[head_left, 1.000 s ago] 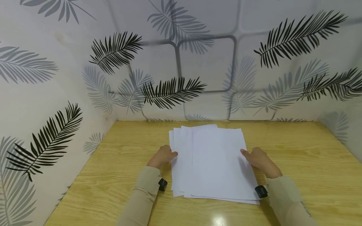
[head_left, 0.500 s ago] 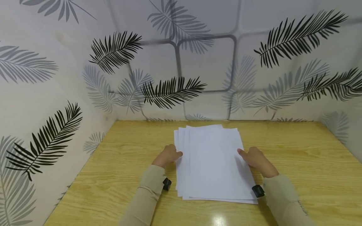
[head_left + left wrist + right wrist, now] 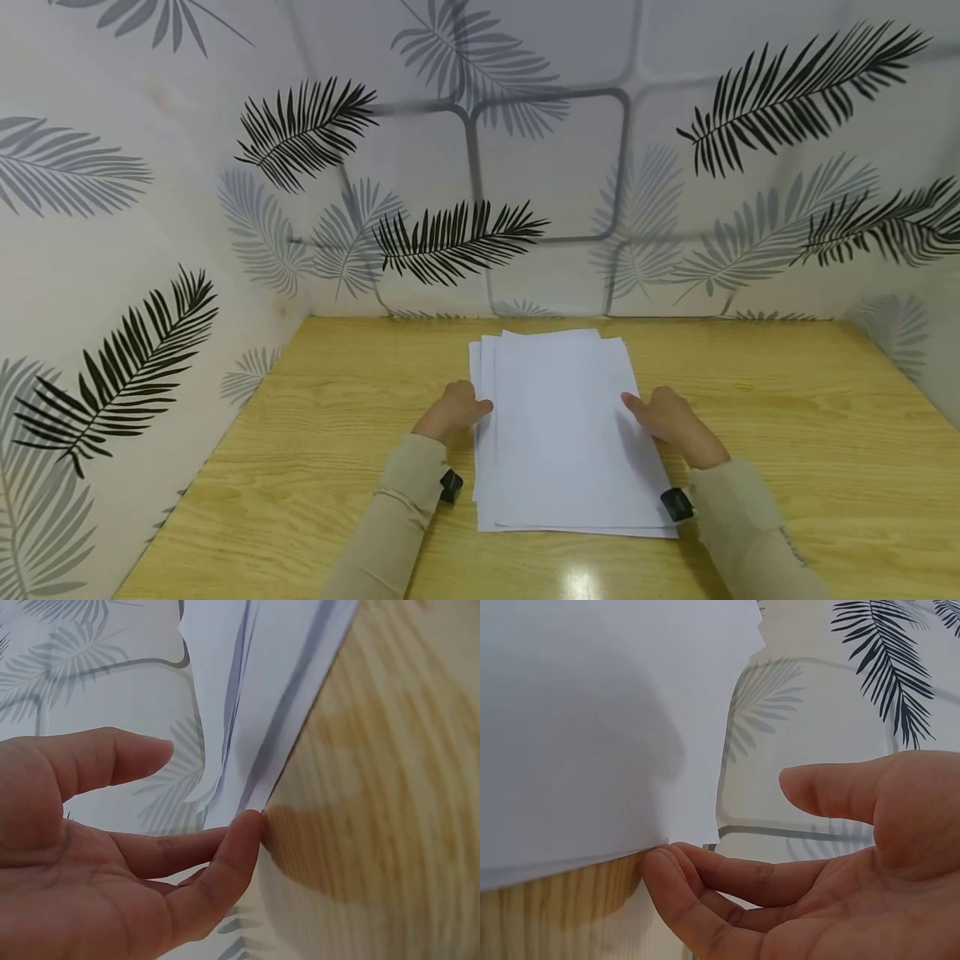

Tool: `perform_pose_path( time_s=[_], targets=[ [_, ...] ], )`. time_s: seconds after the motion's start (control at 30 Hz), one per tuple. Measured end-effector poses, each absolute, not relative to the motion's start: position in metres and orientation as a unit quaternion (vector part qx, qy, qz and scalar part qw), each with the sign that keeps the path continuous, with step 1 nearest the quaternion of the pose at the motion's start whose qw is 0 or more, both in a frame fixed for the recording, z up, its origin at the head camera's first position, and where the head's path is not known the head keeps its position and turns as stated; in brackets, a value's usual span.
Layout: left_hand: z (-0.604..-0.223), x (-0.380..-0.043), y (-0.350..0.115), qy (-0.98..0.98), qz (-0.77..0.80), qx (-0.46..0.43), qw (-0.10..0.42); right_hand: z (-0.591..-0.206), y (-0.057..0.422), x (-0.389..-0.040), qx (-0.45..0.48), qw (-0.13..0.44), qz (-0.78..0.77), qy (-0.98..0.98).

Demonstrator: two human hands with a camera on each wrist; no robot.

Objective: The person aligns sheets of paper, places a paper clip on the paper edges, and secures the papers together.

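A stack of white paper sheets lies on the wooden table, its left edges fanned out in uneven steps. My left hand is at the stack's left side. In the left wrist view, its fingertips touch the sheet edges low down, and the thumb stands raised, apart from the paper. On the opposite side, my right hand presses its fingertips against the right edge, thumb lifted clear. Between the sheets, small gaps show in the left wrist view.
The wooden table extends around the stack on all sides. Behind it rises a wall covered in leaf-patterned sheeting, which continues along the left. A small yellow mark lies on the table at right.
My left hand has moved rightward, pushing the fanned left sheets in, so the stack is narrower. The right hand has shifted slightly left, along with the stack's right edge.
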State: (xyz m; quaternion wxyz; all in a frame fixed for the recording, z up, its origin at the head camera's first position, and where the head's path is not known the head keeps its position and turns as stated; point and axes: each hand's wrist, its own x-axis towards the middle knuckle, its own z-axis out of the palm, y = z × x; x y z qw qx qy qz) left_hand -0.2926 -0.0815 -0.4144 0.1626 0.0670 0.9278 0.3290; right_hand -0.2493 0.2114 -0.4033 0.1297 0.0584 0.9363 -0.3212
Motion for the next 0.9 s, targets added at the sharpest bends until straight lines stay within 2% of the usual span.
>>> perform_pose_path(
  time_s=[0.9],
  targets=[
    [-0.419, -0.295, -0.058, 0.936, 0.310, 0.072, 0.149, -0.405, 0.206, -0.248, 0.016, 0.102, -0.318, 0.943]
  ],
)
